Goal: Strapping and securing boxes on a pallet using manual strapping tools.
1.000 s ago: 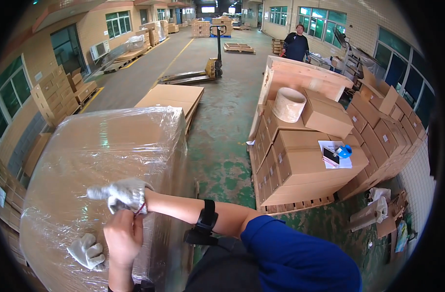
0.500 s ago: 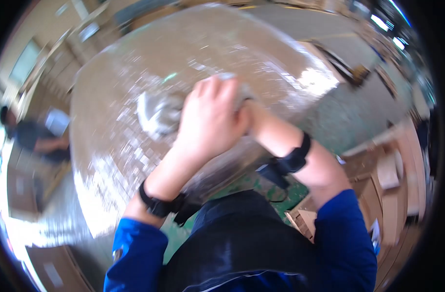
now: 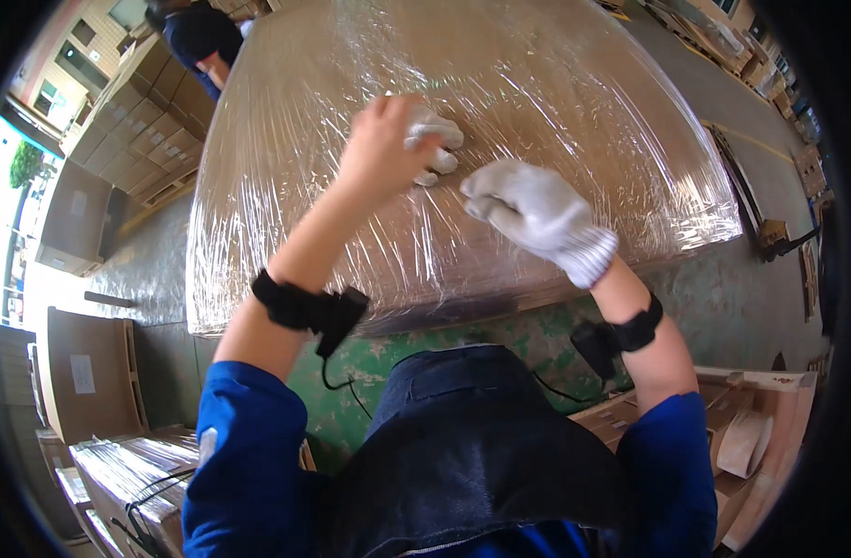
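Apart now, the bare left hand (image 3: 374, 158) and the right hand (image 3: 523, 200) overlapped half a second ago; the left has moved to a loose, off-white knitted glove (image 3: 435, 138). That glove sits over the near part of the top of a large, boxy brown load wrapped in glossy clear film (image 3: 556, 102), left of the right hand. Left-hand fingers bend partway over the glove, thumb against it; how firmly they grip cannot be told. The right hand wears a second off-white knitted glove (image 3: 565, 228), its fingers loosely curled above the load; whether they hold anything cannot be told. One black band (image 3: 281, 302) circles the left forearm, another black band (image 3: 644, 325) the right. Below lies a worn green floor (image 3: 370, 352). Far left, a person in a dark top (image 3: 202, 37) is beside stacked brown cartons (image 3: 156, 139). Near right is a pale, thick-walled tube (image 3: 744, 445).
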A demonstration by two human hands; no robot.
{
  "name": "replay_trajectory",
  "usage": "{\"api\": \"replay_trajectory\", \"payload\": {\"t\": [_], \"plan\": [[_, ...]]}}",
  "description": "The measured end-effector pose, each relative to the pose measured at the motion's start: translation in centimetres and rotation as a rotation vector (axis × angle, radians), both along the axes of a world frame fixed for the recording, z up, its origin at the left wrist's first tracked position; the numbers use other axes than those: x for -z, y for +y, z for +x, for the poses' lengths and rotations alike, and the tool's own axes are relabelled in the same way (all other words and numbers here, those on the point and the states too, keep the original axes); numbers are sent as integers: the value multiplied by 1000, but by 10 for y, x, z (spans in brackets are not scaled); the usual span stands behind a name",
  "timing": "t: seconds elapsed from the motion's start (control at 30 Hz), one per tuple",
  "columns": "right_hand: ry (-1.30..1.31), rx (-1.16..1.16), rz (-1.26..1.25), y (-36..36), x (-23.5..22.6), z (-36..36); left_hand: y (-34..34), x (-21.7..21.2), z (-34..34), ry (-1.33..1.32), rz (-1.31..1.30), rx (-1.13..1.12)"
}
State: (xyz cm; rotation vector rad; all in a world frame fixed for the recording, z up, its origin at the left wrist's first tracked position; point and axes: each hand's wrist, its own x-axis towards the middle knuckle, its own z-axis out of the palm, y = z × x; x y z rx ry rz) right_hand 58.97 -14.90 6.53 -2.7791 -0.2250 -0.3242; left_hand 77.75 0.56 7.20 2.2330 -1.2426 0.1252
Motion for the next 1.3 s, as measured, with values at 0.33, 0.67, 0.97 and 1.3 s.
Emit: {"api": "replay_trajectory", "payload": {"t": [0.33, 0.67, 0.97, 1.3], "plan": [[130, 45, 1374, -22, 16, -65, 5, -3, -12, 366, -387, 75], [704, -215, 1356, 76, -37, -8, 172, -44, -174, -384, -32, -2], [1103, -572, 1227, 225, -1, -15, 242, 25, -311, -163, 211, -826], [414, -1587, 102, 408, 23, -104, 425, 82, -413, 1068, -2143, 229]]}}
